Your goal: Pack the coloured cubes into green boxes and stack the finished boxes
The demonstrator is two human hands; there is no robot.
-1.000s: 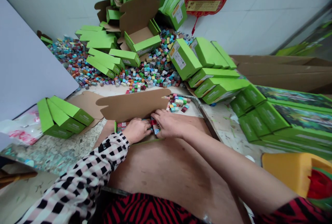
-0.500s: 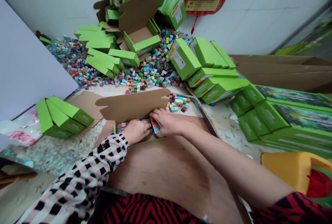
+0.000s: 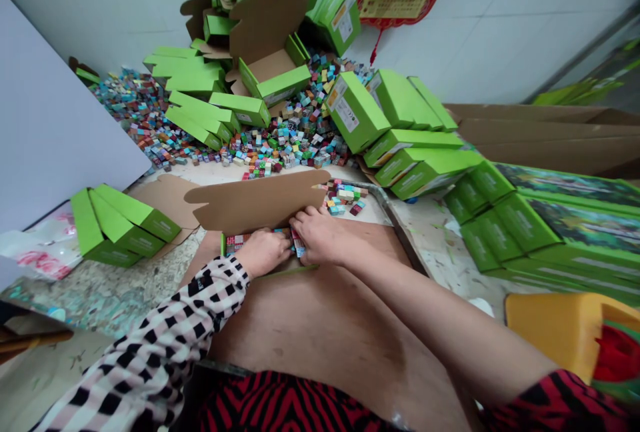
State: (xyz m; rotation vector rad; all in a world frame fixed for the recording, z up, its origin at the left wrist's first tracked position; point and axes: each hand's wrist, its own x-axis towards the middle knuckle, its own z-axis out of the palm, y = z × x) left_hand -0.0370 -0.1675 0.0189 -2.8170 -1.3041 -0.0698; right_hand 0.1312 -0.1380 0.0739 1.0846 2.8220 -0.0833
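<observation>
Apparently, the right hand (image 3: 320, 235) is pinching small blocks (image 3: 299, 244) inside the open box (image 3: 260, 204) at twelve o'clock; the left hand (image 3: 263, 252) is curling at eleven, its grip hiding from view. Uneven squeezing is risking a buckled, spilling row.

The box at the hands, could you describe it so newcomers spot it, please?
On the brown board, the left hand and right hand reach into a green box, brown lid raised behind. Unlike the open box on the cube heap, it holds patterned cubes.
</observation>
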